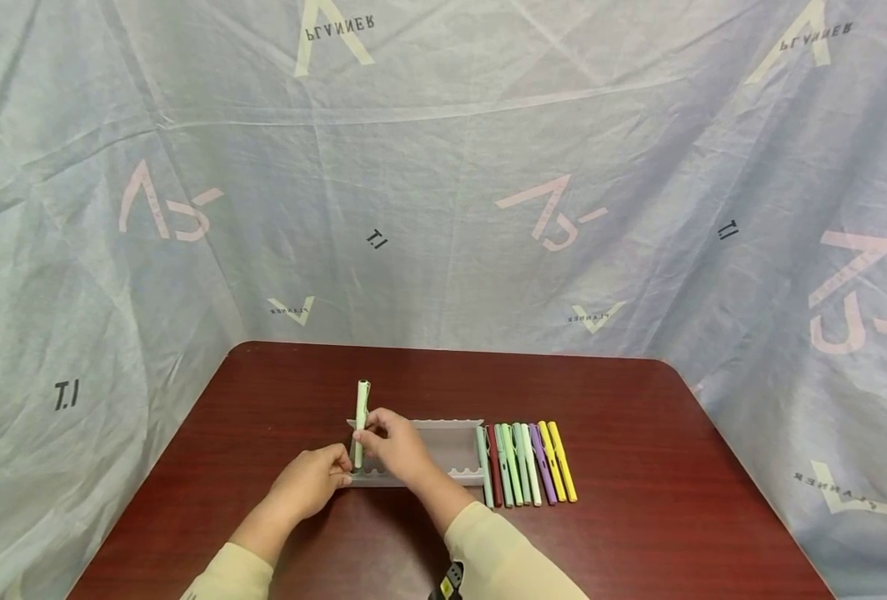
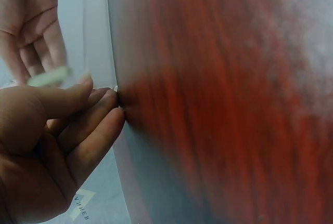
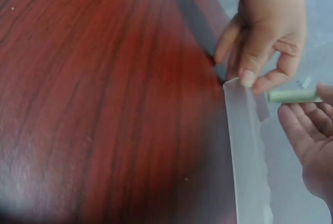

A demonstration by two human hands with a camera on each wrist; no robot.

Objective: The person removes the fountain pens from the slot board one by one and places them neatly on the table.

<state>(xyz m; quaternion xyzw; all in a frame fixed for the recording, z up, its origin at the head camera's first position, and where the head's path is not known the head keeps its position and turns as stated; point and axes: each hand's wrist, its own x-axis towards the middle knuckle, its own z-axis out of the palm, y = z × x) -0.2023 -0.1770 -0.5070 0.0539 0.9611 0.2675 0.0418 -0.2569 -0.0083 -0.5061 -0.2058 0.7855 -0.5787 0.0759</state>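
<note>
My right hand (image 1: 400, 448) pinches a pale green pen (image 1: 362, 407) between thumb and fingers. The pen is held over the left end of a translucent, shallow pen tray (image 1: 454, 450) with notched long edges. At the tray's front left corner, my left hand (image 1: 308, 483) grips the wall with thumb and fingertips. From the right wrist, the left thumb lies on the corner of the tray wall (image 3: 240, 146), and the pen's end (image 3: 291, 96) is just beyond it. The pen (image 2: 49, 77) looks blurred in the left wrist view.
Just right of the tray, several capped pens lie side by side: green ones (image 1: 514, 467), a dark red one (image 1: 494, 467), a white one (image 1: 531, 467), a purple one (image 1: 542, 462) and yellow ones (image 1: 558, 458). A printed grey cloth (image 1: 443, 208) surrounds the dark red table (image 1: 638, 467).
</note>
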